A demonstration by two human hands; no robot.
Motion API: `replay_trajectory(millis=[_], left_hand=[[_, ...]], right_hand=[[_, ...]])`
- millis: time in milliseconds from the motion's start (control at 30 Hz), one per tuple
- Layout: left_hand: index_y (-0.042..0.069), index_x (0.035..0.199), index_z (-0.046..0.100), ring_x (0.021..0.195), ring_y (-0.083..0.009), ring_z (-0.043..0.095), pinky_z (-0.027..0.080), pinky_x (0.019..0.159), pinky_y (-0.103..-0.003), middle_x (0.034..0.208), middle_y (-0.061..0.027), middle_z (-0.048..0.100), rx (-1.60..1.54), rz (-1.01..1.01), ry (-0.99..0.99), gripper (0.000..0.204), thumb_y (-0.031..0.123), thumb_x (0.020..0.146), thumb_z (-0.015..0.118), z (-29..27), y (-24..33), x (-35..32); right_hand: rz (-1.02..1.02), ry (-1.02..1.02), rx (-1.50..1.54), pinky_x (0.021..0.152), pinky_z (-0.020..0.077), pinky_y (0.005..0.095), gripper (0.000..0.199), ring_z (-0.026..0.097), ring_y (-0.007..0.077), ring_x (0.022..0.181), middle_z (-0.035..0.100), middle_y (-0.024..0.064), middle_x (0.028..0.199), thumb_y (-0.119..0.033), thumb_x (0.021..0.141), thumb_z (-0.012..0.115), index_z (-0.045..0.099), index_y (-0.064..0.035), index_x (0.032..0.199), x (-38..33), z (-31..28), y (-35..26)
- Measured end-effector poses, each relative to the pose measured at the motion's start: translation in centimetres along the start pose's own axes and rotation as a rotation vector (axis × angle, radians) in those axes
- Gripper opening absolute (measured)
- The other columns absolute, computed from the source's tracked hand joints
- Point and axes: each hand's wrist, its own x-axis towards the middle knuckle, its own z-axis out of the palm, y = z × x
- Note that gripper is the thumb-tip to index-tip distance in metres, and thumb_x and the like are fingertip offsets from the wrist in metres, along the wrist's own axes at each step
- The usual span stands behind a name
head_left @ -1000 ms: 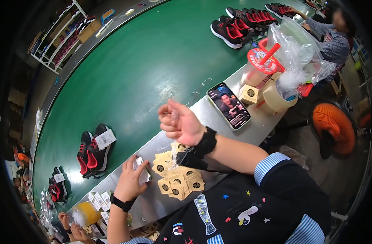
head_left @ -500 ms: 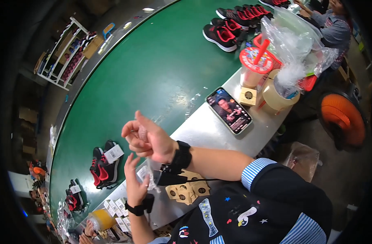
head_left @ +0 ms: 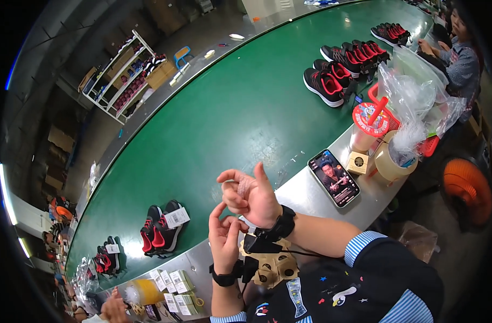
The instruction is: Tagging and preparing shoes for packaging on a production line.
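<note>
My right hand (head_left: 252, 198) is raised in front of me, thumb up and fingers curled to the left around something small and pale that I cannot make out. My left hand (head_left: 224, 239) sits just below it, palm up, fingers loosely bent and apart, fingertips touching the right hand's fingers. Both wrists wear black bands with a cable. Under the hands lies a heap of small brown cardboard pieces (head_left: 273, 269) on the grey table edge (head_left: 305, 196).
A phone (head_left: 334, 177) with a lit screen, a small brown box (head_left: 358, 162), a tape roll (head_left: 388, 164) and a red-lidded cup (head_left: 367, 126) lie to the right. Black-and-red shoes (head_left: 162, 229) ride the green belt (head_left: 230, 107). Tag stacks (head_left: 173, 285) lie left; a co-worker (head_left: 461, 59) sits far right.
My left hand has left the table and risen to meet my right hand, which has come down and nearer to me. My head has turned, so the view has shifted.
</note>
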Motion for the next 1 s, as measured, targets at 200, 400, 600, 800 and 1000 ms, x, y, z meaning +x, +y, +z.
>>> replay_trajectory(millis=[200,400,600,800,1000], left_hand=[[-0.006,0.086,0.058,0.067,-0.0149,0.053,0.042,0.061,-0.025,0.075,-0.0114,0.056,-0.057,0.056,-0.032,0.014,0.004,0.079,0.049,0.8,-0.5,1.2],[-0.006,0.082,0.055,0.063,-0.0214,0.053,0.043,0.057,-0.027,0.071,-0.0148,0.054,-0.344,0.014,-0.14,0.027,0.019,0.079,0.05,1.1,-0.4,2.6],[-0.004,0.079,0.053,0.054,-0.0236,0.051,0.045,0.047,-0.031,0.065,-0.0145,0.05,-0.506,-0.06,-0.196,0.033,0.028,0.083,0.046,-0.3,-1.8,3.0],[-0.006,0.079,0.056,0.058,-0.0218,0.056,0.05,0.05,-0.031,0.07,-0.0143,0.055,-0.578,-0.027,-0.239,0.015,0.001,0.069,0.048,-0.3,-1.4,2.3],[0.002,0.069,0.049,0.042,-0.0124,0.042,0.044,0.039,-0.027,0.055,-0.0054,0.046,-0.399,0.084,-0.211,0.029,0.027,0.083,0.057,0.6,-1.0,1.9]], right_hand=[[0.045,0.132,0.244,0.041,0.018,0.0216,0.072,0.023,0.0083,0.048,0.027,-0.0026,0.057,-0.071,0.074,0.034,0.051,-0.0052,0.097,0.2,-1.6,-1.9],[-0.008,0.138,0.376,0.041,0.0174,0.022,0.068,0.022,0.0084,0.048,0.025,-0.0032,0.057,-0.068,0.074,0.039,0.054,-0.0059,0.096,0.3,-2.1,-3.8],[-0.06,0.116,0.398,0.041,0.0172,0.022,0.064,0.022,0.0082,0.047,0.026,-0.003,0.058,-0.066,0.077,0.038,0.056,-0.0067,0.094,0.6,-3.2,-5.2],[-0.067,0.171,0.445,0.041,0.016,0.0227,0.058,0.023,0.0079,0.047,0.027,-0.0029,0.058,-0.061,0.079,0.041,0.055,-0.0061,0.092,0.5,-3.5,-6.4],[-0.083,0.025,0.435,0.042,0.0183,0.0222,0.052,0.024,0.0091,0.047,0.032,-0.002,0.058,-0.057,0.08,0.043,0.056,-0.0072,0.088,0.2,-3.9,-7.5]])
